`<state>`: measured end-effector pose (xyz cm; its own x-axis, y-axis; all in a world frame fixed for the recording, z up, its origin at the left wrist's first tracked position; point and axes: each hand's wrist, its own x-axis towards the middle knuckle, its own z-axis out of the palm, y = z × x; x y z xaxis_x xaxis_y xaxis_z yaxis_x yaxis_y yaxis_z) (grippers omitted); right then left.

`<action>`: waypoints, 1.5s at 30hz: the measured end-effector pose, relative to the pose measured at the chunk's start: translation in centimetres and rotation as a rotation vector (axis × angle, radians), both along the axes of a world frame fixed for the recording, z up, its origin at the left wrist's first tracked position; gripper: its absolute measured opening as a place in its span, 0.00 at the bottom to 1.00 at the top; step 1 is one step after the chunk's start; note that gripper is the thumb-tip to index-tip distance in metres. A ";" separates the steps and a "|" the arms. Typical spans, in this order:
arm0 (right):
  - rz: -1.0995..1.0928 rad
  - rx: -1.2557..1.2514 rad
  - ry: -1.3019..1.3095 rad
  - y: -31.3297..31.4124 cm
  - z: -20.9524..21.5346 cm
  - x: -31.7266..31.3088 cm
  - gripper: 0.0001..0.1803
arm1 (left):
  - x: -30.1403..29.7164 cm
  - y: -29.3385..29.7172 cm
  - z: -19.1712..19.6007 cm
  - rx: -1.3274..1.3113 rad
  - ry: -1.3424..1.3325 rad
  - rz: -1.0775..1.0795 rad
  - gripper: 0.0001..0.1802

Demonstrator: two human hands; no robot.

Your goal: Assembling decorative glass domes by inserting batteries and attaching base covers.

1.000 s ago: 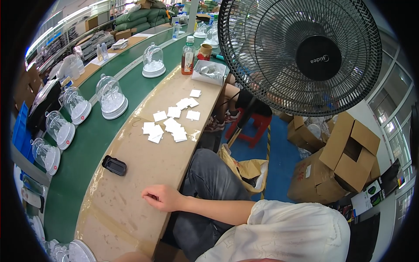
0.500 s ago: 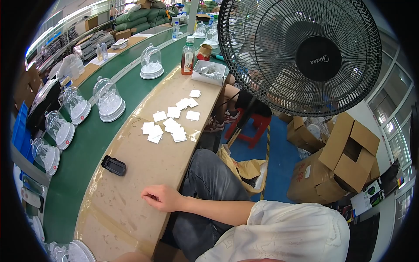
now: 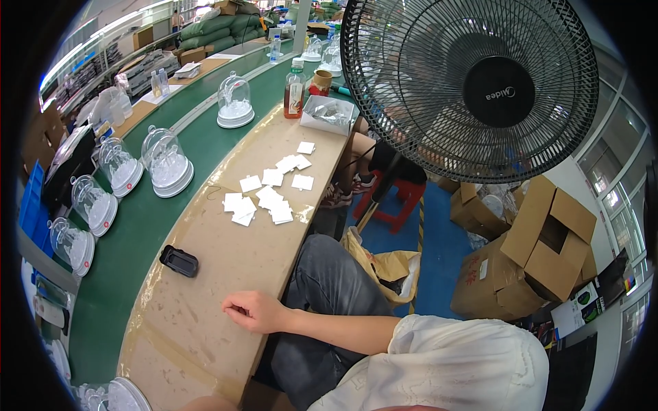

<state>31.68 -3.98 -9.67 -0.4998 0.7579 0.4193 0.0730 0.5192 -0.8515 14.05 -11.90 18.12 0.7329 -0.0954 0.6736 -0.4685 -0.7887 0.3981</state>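
My right hand (image 3: 257,312) rests on the near part of the tan worktop (image 3: 205,308), its fingers curled in and nothing visible in them. Only a bit of skin, perhaps my left arm (image 3: 205,404), shows at the bottom edge; my left hand is out of sight. Beyond my right hand, to the left, lies a small black open tray (image 3: 179,261). Several white square pieces (image 3: 273,198) are scattered farther up the worktop, some overlapping. Clear domes on white bases, such as one dome (image 3: 166,163) and another dome (image 3: 235,101), stand on the green conveyor belt (image 3: 205,130).
A bottle of reddish-brown drink (image 3: 294,89) and a white box of clear bags (image 3: 327,114) stand at the worktop's far end. A big black fan (image 3: 473,89) looms at upper right. Cardboard boxes (image 3: 528,253), a paper bag (image 3: 384,267) and a red stool (image 3: 404,205) occupy the floor.
The domes on the green belt have shifted slightly nearer and to the left. My right hand, the white squares and the black tray have stayed in place.
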 end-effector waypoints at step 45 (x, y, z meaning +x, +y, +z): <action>-0.621 0.372 -0.194 15.0 -0.6 2.0 0.13 | 1.3 -1.4 -4.1 0.094 -0.226 0.767 0.06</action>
